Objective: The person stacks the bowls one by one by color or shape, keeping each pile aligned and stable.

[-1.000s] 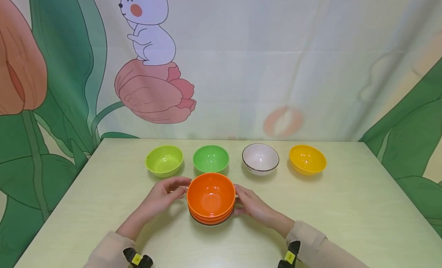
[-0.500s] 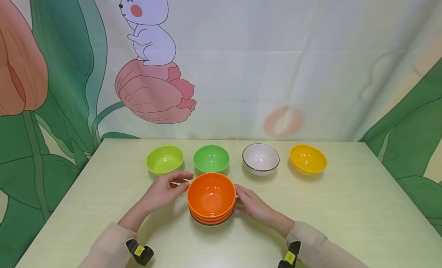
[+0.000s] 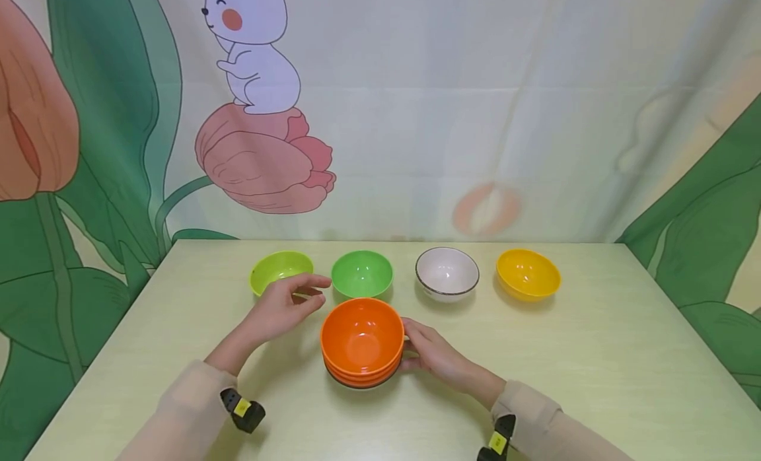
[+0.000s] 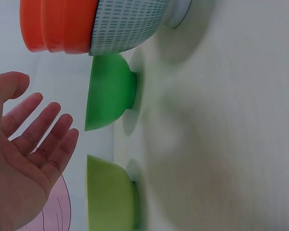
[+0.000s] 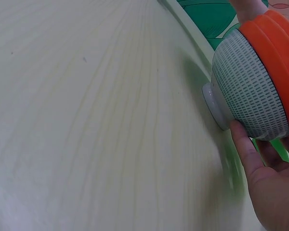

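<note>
A bowl stack (image 3: pixel 362 342) stands on the surface (image 3: pixel 618 368), near and right of the left hand (image 3: pixel 281 309), its fingers parted and empty. The right hand (image 3: pixel 441 357) is closer, fingers curved round the stack's right side.

The left hand (image 3: pixel 284 309) has drawn off from the stack (image 3: pixel 362 335) and moved toward the far side of the desk (image 3: pixel 594 355). A second ago its fingers (image 3: pixel 309 281) were at the stack's left side; half a second ago the thumb was right beside the rim. Now thumb and fingers are clear of it, and the index fingertip appears near the green bowl (image 3: pixel 362 275). The lime bowl (image 3: pixel 273 266), fully visible at first, is now partly hidden behind the hand. The left sleeve (image 3: pixel 193 401) and wrist camera (image 3: pixel 244 411) have shifted forward too.
</note>
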A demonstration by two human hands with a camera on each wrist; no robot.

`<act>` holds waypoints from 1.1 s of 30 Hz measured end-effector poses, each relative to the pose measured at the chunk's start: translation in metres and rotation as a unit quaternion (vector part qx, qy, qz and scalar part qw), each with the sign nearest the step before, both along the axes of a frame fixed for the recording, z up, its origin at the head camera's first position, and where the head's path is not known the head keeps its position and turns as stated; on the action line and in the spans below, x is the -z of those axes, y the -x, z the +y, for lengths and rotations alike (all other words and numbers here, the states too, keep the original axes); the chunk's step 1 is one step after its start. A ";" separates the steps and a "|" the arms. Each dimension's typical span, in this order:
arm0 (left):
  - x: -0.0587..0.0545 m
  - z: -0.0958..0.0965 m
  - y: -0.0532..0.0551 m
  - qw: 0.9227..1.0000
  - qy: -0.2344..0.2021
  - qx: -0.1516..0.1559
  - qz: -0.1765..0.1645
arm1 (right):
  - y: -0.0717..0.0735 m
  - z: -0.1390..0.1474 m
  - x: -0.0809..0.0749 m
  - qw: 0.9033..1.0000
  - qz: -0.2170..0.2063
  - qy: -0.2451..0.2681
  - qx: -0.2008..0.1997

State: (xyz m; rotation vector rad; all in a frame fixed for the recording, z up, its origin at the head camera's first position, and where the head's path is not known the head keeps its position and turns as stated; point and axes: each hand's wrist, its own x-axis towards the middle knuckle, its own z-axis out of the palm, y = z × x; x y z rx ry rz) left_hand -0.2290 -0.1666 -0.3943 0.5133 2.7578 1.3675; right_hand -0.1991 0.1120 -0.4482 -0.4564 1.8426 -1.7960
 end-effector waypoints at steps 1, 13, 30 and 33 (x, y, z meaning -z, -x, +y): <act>-0.001 -0.001 0.002 1.000 0.003 -0.004 0.001 | 0.000 0.000 0.000 1.000 -0.001 0.000 0.000; -0.008 -0.015 0.018 0.998 0.006 -0.054 0.020 | 0.001 -0.001 0.001 1.000 0.001 0.001 0.002; -0.014 -0.041 0.034 0.990 0.045 -0.129 0.026 | 0.000 -0.001 0.001 1.000 0.001 -0.002 0.002; -0.014 -0.044 0.035 0.987 0.059 -0.150 0.022 | 0.000 0.000 0.001 1.000 0.005 -0.002 -0.001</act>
